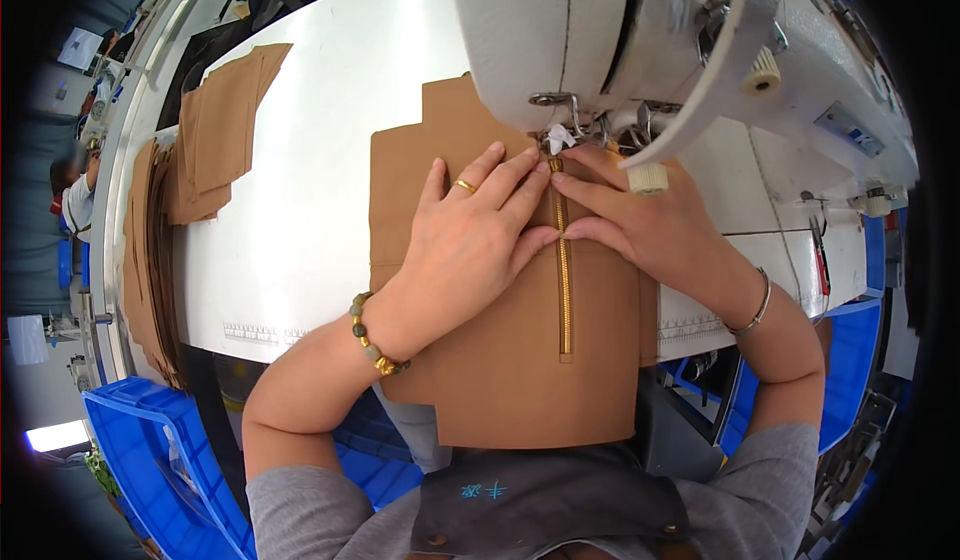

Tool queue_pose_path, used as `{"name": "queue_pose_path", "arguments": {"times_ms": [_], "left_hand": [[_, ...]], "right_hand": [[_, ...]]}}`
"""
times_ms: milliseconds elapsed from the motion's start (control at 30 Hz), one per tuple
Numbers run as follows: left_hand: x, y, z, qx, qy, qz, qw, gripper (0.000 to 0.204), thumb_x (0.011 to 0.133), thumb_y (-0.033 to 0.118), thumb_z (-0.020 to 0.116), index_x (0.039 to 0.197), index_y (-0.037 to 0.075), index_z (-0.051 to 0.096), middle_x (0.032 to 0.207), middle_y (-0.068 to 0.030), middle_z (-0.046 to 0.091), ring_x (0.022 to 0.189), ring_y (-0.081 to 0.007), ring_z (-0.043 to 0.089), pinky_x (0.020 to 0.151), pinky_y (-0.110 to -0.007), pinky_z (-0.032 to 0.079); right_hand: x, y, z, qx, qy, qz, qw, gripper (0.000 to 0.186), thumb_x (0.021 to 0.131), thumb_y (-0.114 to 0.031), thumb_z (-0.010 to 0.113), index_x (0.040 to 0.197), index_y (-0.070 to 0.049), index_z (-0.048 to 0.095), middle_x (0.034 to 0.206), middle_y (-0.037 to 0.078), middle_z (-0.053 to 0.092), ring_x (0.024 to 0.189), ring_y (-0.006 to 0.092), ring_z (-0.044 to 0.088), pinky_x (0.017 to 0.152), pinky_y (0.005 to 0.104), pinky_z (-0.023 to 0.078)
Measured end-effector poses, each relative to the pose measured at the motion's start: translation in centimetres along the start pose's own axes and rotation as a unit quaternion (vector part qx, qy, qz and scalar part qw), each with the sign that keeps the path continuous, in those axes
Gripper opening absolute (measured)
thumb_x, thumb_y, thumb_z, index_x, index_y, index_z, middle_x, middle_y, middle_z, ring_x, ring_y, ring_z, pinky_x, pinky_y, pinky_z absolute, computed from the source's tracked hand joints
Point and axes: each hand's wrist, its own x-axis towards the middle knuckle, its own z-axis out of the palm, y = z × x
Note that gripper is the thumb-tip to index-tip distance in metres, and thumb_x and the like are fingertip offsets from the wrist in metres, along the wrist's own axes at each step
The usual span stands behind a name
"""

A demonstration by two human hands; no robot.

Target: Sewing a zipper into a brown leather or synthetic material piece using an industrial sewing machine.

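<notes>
A brown fabric panel [520,390] with notched corners lies on the white table, its near end hanging toward my lap. A gold-toothed zipper [566,295] is set lengthwise in it. My left hand [475,225] rests flat on the panel just left of the zipper, fingers spread. To the right of the zipper, my right hand [640,205] lies on the fabric, its fingers stretched out and its fingertips partly behind the machine. Both thumbs nearly meet over the zipper. The sewing machine's needle area [560,140] stands just beyond my fingertips, over the zipper's far end.
The white sewing machine [540,30] fills the far right. Brown cut pieces [225,110] lie at the left, with a larger stack [150,260] over the table edge. Blue crates [150,410] stand at both sides. Red-black snips [820,260] lie right. A person [78,195] sits far left.
</notes>
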Motion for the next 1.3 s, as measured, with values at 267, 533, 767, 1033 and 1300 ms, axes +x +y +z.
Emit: {"name": "queue_pose_path", "arguments": {"times_ms": [267,533,767,1033,1300], "left_hand": [[0.1,-0.2,0.0,0.002,0.008,0.003,1.0,0.058,0.095,0.037,0.073,0.144,0.009,0.061,0.142,-0.0078,0.062,0.138,-0.0333,0.055,0.112,-0.059,0.043],[0.1,0.0,0.0,0.002,0.009,0.004,1.0,0.058,0.096,0.037,0.072,0.145,0.009,0.061,0.139,-0.008,0.063,0.137,-0.033,0.055,0.112,-0.058,0.043],[-0.1,0.2,-0.2,0.007,0.006,0.006,1.0,0.059,0.095,0.038,0.073,0.145,0.01,0.061,0.14,-0.007,0.063,0.136,-0.0321,0.055,0.112,-0.059,0.043],[-0.4,-0.1,0.1,0.017,0.022,0.021,0.999,0.061,0.092,0.038,0.075,0.142,0.006,0.061,0.14,-0.0095,0.064,0.135,-0.0322,0.057,0.113,-0.059,0.044],[-0.5,-0.3,0.2,-0.112,0.03,0.013,0.993,0.066,0.085,0.036,0.082,0.138,0.001,0.062,0.142,-0.0143,0.063,0.131,-0.0368,0.061,0.115,-0.053,0.047]], "right_hand": [[0.8,1.2,-2.8,-0.008,0.103,0.072,0.992,0.016,0.094,-0.016,0.073,0.103,-0.004,0.08,0.093,0.011,0.076,0.082,0.0273,0.069,0.087,0.0418,0.057],[1.3,1.6,-3.7,0.195,0.237,0.192,0.932,0.016,0.098,-0.005,0.067,0.099,0.0,0.082,0.081,0.007,0.077,0.069,0.0124,0.064,0.064,0.0264,0.05],[0.9,2.0,-3.6,0.224,0.233,0.193,0.926,0.016,0.099,-0.007,0.067,0.098,0.001,0.081,0.081,0.006,0.076,0.069,0.0117,0.064,0.064,0.0273,0.051],[0.2,-0.3,-0.5,0.035,0.02,0.01,0.999,0.047,0.085,-0.04,0.08,0.116,-0.005,0.074,0.115,0.011,0.072,0.103,0.0337,0.065,0.102,0.0461,0.051],[0.0,-0.6,-0.3,0.025,0.002,-0.03,0.999,0.058,0.077,-0.045,0.082,0.117,-0.003,0.073,0.12,0.011,0.07,0.114,0.031,0.063,0.114,0.0499,0.045]]}}
